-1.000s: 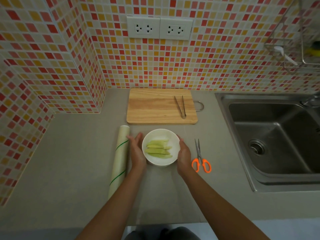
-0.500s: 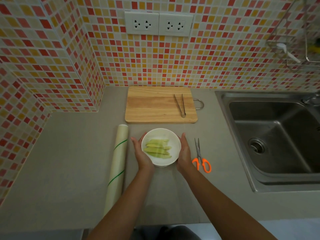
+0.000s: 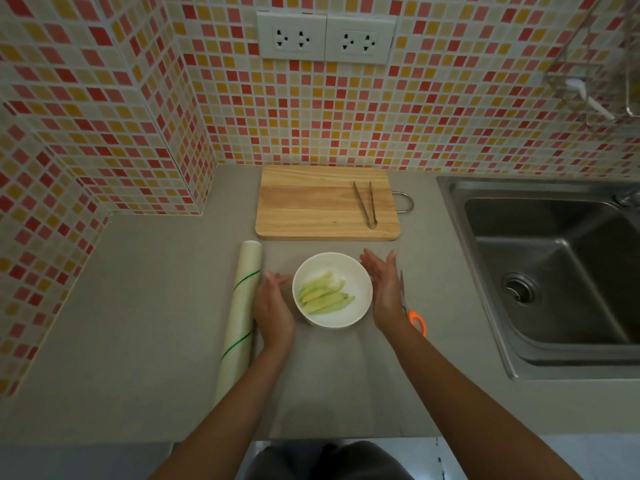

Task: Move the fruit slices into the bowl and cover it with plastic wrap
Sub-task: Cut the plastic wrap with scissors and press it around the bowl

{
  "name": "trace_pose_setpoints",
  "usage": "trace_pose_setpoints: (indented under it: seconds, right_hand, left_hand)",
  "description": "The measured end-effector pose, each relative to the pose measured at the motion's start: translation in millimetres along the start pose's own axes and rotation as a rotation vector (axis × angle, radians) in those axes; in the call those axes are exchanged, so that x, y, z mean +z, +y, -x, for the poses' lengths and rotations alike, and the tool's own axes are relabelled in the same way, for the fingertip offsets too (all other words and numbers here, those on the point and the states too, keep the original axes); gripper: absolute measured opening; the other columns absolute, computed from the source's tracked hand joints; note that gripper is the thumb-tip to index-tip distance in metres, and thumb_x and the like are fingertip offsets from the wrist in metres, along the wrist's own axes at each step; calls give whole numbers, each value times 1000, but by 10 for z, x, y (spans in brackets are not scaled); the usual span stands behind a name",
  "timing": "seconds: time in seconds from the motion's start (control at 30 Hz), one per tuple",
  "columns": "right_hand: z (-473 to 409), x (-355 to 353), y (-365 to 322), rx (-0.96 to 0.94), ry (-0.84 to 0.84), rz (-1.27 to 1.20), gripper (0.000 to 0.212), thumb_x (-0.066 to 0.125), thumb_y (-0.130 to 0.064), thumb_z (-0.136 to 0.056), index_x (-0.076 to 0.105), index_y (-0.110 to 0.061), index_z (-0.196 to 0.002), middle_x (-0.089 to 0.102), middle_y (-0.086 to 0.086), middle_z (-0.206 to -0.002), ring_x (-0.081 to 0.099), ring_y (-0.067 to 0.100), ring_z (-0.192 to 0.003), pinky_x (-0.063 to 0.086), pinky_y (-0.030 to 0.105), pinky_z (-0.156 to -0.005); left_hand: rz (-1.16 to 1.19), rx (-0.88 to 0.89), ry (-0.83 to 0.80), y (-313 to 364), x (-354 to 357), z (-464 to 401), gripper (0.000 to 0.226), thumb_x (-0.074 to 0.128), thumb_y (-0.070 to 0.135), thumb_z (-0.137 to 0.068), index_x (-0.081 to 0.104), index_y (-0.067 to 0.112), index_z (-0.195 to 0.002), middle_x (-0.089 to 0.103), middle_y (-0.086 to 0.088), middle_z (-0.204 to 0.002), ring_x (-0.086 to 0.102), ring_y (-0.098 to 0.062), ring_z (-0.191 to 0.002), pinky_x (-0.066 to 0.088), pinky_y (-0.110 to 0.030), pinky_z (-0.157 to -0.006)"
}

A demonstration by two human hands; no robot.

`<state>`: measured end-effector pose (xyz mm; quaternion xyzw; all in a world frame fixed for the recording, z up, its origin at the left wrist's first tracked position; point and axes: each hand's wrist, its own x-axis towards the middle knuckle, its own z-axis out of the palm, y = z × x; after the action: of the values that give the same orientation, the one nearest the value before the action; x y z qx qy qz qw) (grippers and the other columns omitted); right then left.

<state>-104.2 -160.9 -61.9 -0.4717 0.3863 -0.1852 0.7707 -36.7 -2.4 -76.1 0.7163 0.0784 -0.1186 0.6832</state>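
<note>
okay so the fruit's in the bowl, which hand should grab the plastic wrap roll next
Left, most likely. The left hand is open, right beside the plastic wrap roll; the right hand is across the bowl, by the scissors.

a white bowl (image 3: 332, 290) of green fruit slices (image 3: 325, 297) sits on the grey worktop (image 3: 138, 323), the open left hand (image 3: 273, 308) and right hand (image 3: 385, 292) flanking it. a plastic wrap roll (image 3: 240, 318) lies left, orange-handled scissors (image 3: 412, 311) right, and tongs (image 3: 366, 203) rest on the far cutting board (image 3: 311, 206).
</note>
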Motion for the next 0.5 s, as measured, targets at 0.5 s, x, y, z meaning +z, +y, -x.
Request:
trace_pose_setpoints:
  seconds: [0.5]
  right_hand:
    - [193,216,370,66,132,-300,74,26,-62,-94,59,-2,-122,58,29,-123,53,43,-121,38,56,-108]
  left_hand:
    - [336,-246,-208,66,373,-19,51,29,61,-95,71,32,-103,68,-3,-120,64,-21,-110,51,-36,-92]
